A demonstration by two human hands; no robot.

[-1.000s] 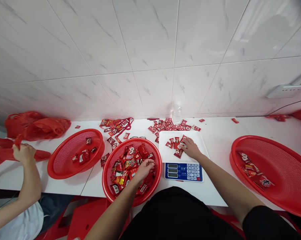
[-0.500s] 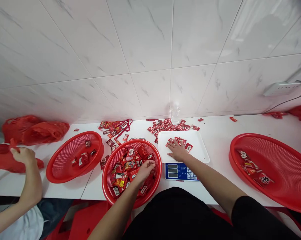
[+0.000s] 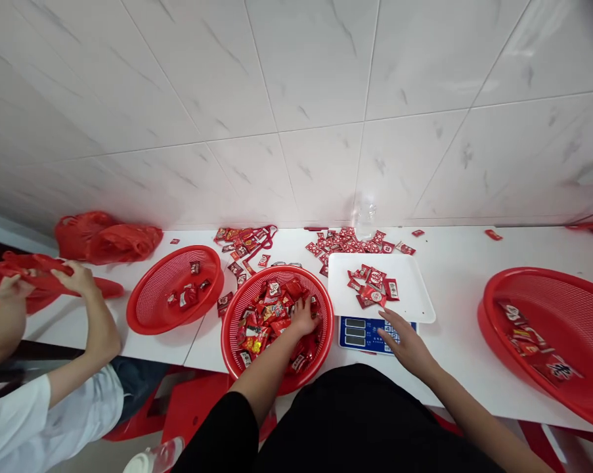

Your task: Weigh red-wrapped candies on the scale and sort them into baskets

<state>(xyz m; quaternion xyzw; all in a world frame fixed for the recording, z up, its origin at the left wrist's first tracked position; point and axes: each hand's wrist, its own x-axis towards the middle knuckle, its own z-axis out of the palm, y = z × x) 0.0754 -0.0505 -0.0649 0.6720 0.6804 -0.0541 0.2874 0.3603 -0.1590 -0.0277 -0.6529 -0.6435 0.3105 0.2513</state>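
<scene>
My left hand (image 3: pixel 305 318) reaches into the middle red basket (image 3: pixel 227 358), its fingers apart on the small red packets (image 3: pixel 271 312) heaped inside. My right hand (image 3: pixel 403 341) is open over the blue keypad panel of the scale (image 3: pixel 355 334). Its fingertips come close to the near edge of the white tray (image 3: pixel 412 289), and nothing shows in its grasp. On that tray lies a loose cluster of small red packets (image 3: pixel 375 279). More red packets (image 3: pixel 345 242) are piled just behind the tray.
At left, a co-worker's hands (image 3: pixel 77 279) hold a red plastic bag (image 3: pixel 44 276). Another red basket (image 3: pixel 138 305) with a few packets stands beside them. A third red basket (image 3: pixel 488 315) is at right. A clear plastic container (image 3: pixel 366 217) stands against the tiled wall.
My right hand has pulled back off the tray toward me, uncovering packets there. My left hand has spread from a pinch onto the packets. The co-worker's second hand has come into view.
</scene>
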